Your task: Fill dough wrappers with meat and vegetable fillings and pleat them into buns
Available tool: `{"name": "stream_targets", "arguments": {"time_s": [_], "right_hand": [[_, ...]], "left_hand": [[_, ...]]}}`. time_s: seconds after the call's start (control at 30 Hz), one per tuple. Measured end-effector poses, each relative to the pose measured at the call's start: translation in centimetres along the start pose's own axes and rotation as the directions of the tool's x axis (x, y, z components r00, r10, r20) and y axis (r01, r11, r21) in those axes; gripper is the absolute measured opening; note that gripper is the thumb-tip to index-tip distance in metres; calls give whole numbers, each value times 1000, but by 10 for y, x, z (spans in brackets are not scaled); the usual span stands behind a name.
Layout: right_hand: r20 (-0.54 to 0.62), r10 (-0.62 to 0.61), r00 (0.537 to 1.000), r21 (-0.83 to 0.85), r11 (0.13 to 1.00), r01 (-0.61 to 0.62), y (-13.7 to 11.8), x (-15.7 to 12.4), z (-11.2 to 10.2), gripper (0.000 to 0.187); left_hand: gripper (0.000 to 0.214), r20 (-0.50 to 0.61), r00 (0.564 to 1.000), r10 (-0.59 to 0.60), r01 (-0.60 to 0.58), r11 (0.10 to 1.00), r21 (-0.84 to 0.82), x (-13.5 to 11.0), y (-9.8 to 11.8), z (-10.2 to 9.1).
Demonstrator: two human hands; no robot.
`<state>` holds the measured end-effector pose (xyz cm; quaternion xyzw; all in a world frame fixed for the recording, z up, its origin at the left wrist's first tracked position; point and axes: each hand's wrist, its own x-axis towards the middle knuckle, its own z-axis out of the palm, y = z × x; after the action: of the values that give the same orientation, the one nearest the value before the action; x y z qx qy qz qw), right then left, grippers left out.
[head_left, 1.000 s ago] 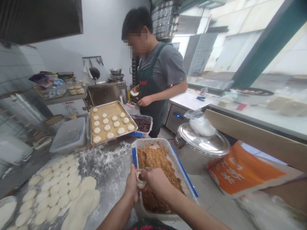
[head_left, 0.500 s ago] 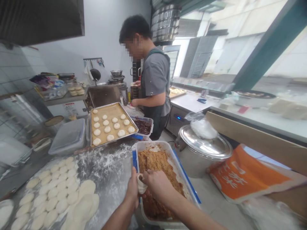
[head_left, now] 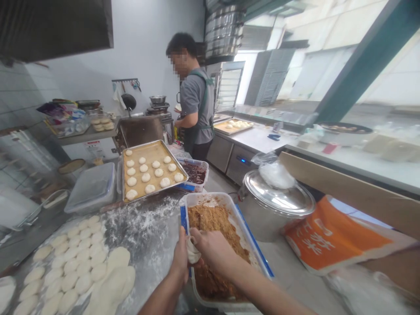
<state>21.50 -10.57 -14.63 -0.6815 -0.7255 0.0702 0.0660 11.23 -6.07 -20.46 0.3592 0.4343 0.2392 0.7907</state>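
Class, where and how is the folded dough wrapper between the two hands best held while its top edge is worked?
The dough wrapper is probably best cupped lightly around its rounded lower side, coming from the left, as the left hand does. Its soft, curved wall would likely dent under a hard pinch, and the right hand's fingers need the upper edge.

The folded dough [head_left: 193,252] is looking matt, the brown filling [head_left: 218,218] rough and crumbly. The plastic tub [head_left: 231,204] is appearing smooth and translucent. Powdery flour [head_left: 139,221] is dulling the desk [head_left: 155,251]; the metal pot lid [head_left: 282,197] is gleaming; matt paper [head_left: 146,151] is lining the metal tray [head_left: 155,190].
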Motion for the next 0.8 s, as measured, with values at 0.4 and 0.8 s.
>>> {"name": "stream_targets", "arguments": {"time_s": [0.4,0.8], "right_hand": [[88,40,995,-30,999,-38,0,-5,-17,16],[37,29,999,-22,999,-28,12,-11,-11,12]], "left_hand": [[61,-18,999,-26,27,999,31,-6,-4,5],[58,50,998,-46,45,999,28,-8,-6,7]]}}
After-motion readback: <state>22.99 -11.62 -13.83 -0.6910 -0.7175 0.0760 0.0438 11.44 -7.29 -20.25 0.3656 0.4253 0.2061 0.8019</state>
